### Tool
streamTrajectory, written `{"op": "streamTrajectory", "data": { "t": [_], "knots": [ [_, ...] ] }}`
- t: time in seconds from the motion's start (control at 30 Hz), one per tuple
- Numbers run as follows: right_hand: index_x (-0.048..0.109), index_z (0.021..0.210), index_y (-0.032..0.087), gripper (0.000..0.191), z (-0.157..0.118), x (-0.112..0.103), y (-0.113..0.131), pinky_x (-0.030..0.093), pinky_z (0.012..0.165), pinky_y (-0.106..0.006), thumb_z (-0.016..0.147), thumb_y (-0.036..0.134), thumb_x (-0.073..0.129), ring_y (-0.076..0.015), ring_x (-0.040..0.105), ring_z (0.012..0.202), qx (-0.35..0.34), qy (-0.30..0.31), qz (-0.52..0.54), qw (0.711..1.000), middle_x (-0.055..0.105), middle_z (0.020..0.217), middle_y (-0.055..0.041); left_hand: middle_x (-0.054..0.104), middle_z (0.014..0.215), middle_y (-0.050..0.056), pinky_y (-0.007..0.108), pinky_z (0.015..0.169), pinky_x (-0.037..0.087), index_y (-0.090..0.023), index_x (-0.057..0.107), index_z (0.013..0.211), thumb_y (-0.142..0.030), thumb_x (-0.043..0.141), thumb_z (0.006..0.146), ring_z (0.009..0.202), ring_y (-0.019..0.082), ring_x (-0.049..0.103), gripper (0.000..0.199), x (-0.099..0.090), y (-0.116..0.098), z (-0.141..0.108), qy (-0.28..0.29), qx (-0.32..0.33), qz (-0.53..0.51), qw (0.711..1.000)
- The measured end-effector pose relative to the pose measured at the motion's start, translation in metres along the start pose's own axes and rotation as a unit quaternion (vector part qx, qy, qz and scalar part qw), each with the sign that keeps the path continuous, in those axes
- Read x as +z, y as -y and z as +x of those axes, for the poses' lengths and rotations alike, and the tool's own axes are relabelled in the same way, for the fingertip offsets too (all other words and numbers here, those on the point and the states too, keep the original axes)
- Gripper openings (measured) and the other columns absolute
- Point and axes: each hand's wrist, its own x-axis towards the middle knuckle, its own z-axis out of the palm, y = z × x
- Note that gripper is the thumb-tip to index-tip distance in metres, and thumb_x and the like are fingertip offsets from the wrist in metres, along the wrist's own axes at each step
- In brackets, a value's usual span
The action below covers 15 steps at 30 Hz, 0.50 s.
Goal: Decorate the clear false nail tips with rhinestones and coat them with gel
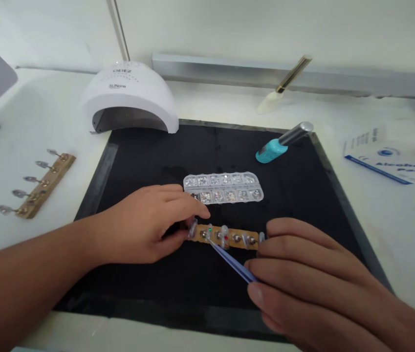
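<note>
Tweezers (233,263), slim and blue, sit pinched between the thumb and fingers of my right hand (313,278), which comes in from four o'clock. Their tips reach a clear false nail (209,233) on the wooden strip (230,234), which I take as the middle of the clock. My left hand (148,222) comes from nine o'clock, thumb and fingers pinching that end of the strip; how firmly, I cannot tell.

The strip lies across a black mat (178,293), well inside its greyish borders. Room to move opens at six o'clock, where dark mat runs to the near edge; my right hand overlaps the near right corner. At twelve, a gem box (225,187) stands just beyond the strip, leaving a narrow gap. A turquoise bottle (271,150) leans toward one o'clock, near the far edge.

The wood is tan and narrow, with round metal studs; one nail carries a green gem (209,229), its neighbour a red gem (225,237). The box is clear plastic, two rows of sparkling squares. At eleven arches a glossy white lamp (134,93); past nine, a second strip (54,180) holds tilted nails; at two lies a cardboard carton (394,159).
</note>
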Motion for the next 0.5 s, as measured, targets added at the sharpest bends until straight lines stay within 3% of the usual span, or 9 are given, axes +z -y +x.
{"op": "streamTrajectory", "data": {
  "t": [0.27,0.5],
  "knots": [
    [0.058,0.082,0.022,0.018,-0.0024,0.0014,0.0037,0.054,0.075,-0.038,0.096,0.015,0.05,-0.0162,0.07,0.075,0.011,0.016,-0.04,0.999,0.072,0.074,0.0001,0.066,0.093,0.0,0.025,0.076,0.044,-0.016,0.056,0.116,-0.006,0.059,0.084,0.082,0.012,0.057,0.034,0.0017,0.0028,0.0008,-0.009,0.01,-0.009,1.0],
    [0.056,0.086,0.023,0.022,0.0,-0.0002,0.0013,0.055,0.077,-0.035,0.1,0.015,0.042,-0.0136,0.068,0.075,0.015,0.007,-0.022,1.0,0.072,0.073,0.0016,0.065,0.094,0.001,0.025,0.075,0.044,-0.016,0.057,0.117,-0.006,0.06,0.083,0.085,0.013,0.056,0.036,-0.0017,0.0028,0.0006,0.007,-0.002,-0.026,1.0]
  ]
}}
